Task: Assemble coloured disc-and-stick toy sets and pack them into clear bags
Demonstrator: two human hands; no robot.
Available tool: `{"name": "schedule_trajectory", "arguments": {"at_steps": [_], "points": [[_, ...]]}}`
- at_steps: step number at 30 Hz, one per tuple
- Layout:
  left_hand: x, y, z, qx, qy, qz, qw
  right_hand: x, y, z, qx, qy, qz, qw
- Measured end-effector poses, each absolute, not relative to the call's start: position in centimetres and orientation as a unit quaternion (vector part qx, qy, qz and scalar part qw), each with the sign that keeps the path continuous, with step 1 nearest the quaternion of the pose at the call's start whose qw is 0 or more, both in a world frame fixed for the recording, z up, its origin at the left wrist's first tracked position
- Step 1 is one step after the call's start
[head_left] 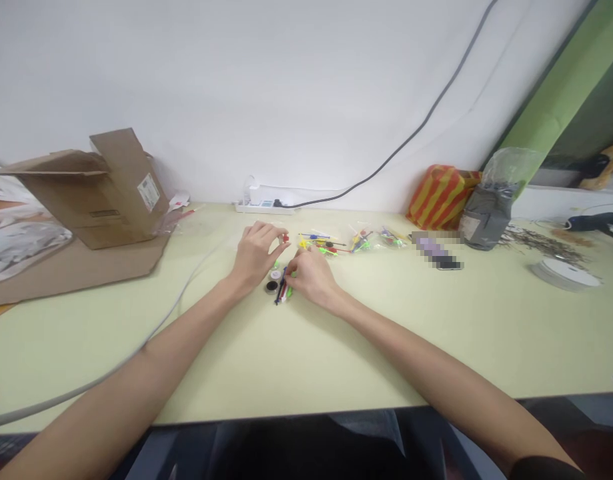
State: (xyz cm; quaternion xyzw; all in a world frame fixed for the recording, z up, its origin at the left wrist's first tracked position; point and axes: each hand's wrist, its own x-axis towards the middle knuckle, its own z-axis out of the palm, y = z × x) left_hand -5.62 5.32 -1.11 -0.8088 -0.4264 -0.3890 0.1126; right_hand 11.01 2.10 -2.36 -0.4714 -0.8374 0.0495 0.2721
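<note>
Between the thumb and fingertips of my left hand (256, 252) is a small red plastic piece (285, 238), held a little above the table. My right hand (313, 275) is closed, its fingertips down at several thin coloured plastic sticks (281, 293) lying together; whether it grips one is hidden. Beside the sticks, below my left hand, are a small round black-topped piece (271, 287) and a white round piece (275, 274). Beyond my right hand lie more coloured plastic parts (329, 245), yellow, blue, red and green.
Clear bags of similar parts (366, 240) lie further right, near a blurred-out phone (449, 264). A cardboard box (111, 200) stands left, a power strip (263, 207) by the wall. To the right are a striped bag (436, 197), a grey bag (486, 217) and a white spool (566, 273).
</note>
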Motion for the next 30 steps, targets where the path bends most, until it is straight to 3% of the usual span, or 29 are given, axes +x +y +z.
{"name": "schedule_trajectory", "arguments": {"at_steps": [8,14,23,30], "points": [[-5.8,5.5,-1.2,-0.803,-0.427,-0.399,0.113,11.6,1.5,-0.9,-0.435,-0.835,0.071,0.330],[-5.4,4.8,-1.0,-0.805,-0.419,-0.405,0.113,14.5,1.1,0.6,-0.365,-0.816,0.092,0.439],[-2.5,2.3,-0.3,-0.869,-0.341,-0.348,0.085,17.3,0.6,-0.7,-0.333,-0.576,0.458,0.590],[-1.5,1.4,-0.8,-0.840,-0.337,-0.417,-0.082,16.8,-0.1,-1.7,-0.299,-0.522,0.565,0.565]]}}
